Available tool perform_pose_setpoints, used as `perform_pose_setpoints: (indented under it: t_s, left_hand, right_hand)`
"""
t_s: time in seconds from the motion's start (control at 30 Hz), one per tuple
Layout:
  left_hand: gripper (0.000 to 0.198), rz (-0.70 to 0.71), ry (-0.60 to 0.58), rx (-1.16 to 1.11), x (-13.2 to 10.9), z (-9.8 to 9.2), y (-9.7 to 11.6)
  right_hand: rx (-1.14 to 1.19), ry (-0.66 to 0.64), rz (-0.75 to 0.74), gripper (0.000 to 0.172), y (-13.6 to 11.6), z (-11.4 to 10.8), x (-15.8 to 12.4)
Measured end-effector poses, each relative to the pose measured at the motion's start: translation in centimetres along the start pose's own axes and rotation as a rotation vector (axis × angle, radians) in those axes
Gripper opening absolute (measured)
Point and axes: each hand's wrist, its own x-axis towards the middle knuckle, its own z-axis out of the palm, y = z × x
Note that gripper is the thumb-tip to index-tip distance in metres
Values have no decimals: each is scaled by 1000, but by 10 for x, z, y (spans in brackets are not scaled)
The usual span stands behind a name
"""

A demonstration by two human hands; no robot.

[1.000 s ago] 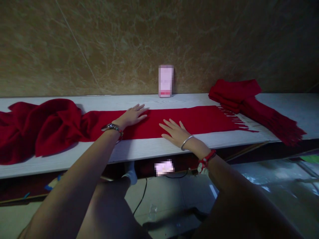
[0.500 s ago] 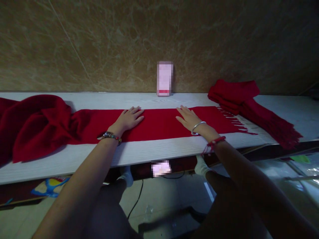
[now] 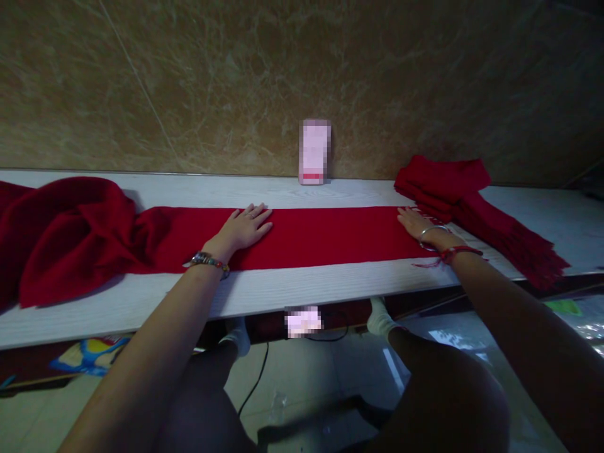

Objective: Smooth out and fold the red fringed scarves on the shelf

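A long red scarf [image 3: 325, 236] lies flat along the white wood-grain board [image 3: 292, 283]. Its left part is bunched into a loose heap, while the right end carries a fringe. My left hand [image 3: 248, 226] rests on the scarf left of centre, palm down with fingers spread. Over at the fringed end, my right hand [image 3: 419, 228] lies flat, fingers stretched out, covering part of the fringe. Neither hand grips the cloth. Just beyond my right hand sits a second red scarf [image 3: 443, 182], folded over on itself, its fringe trailing towards the lower right.
A pixelated, pinkish phone-like object [image 3: 314, 153] leans on the brown marbled wall [image 3: 212, 88] at the board's back edge. Another blurred pinkish patch [image 3: 303, 321] shows below the front edge. A blue and yellow packet [image 3: 89, 357] lies at lower left. My feet and a black cable [image 3: 257, 377] are below.
My right hand has slid right along the scarf, from its middle to the fringed end. My left hand has stayed in place. The cloth between them lies flat as before.
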Motion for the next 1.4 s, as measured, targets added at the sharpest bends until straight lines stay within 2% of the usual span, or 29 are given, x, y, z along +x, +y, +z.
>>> perform_pose_setpoints:
  t_s: [0.07, 0.17, 0.23, 0.3, 0.37, 0.47, 0.6, 0.7, 0.8, 0.9, 0.97, 1.1, 1.2, 1.3, 1.4]
  left_hand:
    - [51, 18, 54, 8, -3, -3, 6]
    - [50, 129, 144, 7, -9, -7, 24]
    - [51, 206, 101, -4, -13, -6, 38]
    - [55, 232, 8, -4, -15, -2, 47]
    - [56, 227, -44, 4, -15, 2, 49]
    - [56, 222, -58, 9, -15, 5, 47]
    - [56, 212, -66, 10, -15, 4, 45]
    - [56, 215, -67, 6, -14, 3, 44]
    - [55, 163, -55, -13, -13, 2, 39]
    - [55, 33, -6, -44, -12, 2, 29]
    - [55, -47, 38, -62, -11, 2, 22]
    - [56, -137, 91, -64, -12, 3, 11]
    - [59, -174, 97, -64, -11, 5, 4]
    - [62, -210, 94, -60, -9, 6, -1]
    - [65, -226, 66, -54, -8, 5, -2]
  right_hand:
    - [4, -12, 60, 51, -2, -6, -7]
    - [34, -33, 17, 52, -34, -6, -21]
    - [60, -59, -92, 52, -65, -1, -32]
    - [85, -118, -261, 54, -90, 6, -42]
    - [77, -154, -326, 53, -100, 11, -48]
    - [31, -177, -255, 52, -83, 12, -53]
    - [11, -185, -49, 52, -26, 5, -59]
    - [7, -138, 81, 51, 9, -1, -66]
    - [-15, -89, 143, 52, 15, -3, -70]
    - [17, -15, 14, 52, -16, -5, -70]
    - [89, 36, -141, 49, -55, -7, -69]
    - [185, -37, -522, 45, -142, -8, -67]
    - [206, -35, -681, 43, -190, -7, -66]
    - [187, -32, -768, 38, -213, -5, -65]
    - [140, -26, -804, 34, -218, -6, -65]
